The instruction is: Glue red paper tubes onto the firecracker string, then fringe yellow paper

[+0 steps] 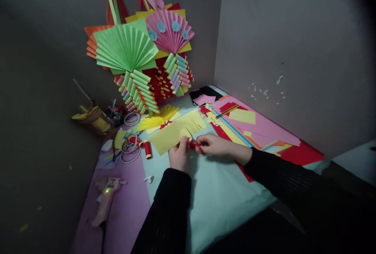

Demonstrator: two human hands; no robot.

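Pinched in my left hand (179, 156) is a yellow sheet of paper (167, 136), its far right end cut into a fringe of narrow strips. My right hand (213, 145) grips red-handled scissors (199, 147), whose blades reach to the paper's edge close to my left thumb. Behind the sheet lies a yellow pleated paper fan (161, 116). A red paper roll with yellow ends (147, 149) stands left of the sheet, and more red rolls lie around it, partly covered.
A pink glue gun (106, 201) with a green light lies at the left. Rolls of tape (131, 150) are near it. Colored paper sheets and strips (242, 116) spread over the right side. Green (127, 48) and pink (170, 26) fan decorations lean on the wall. A white earbud (149, 179) lies in front.
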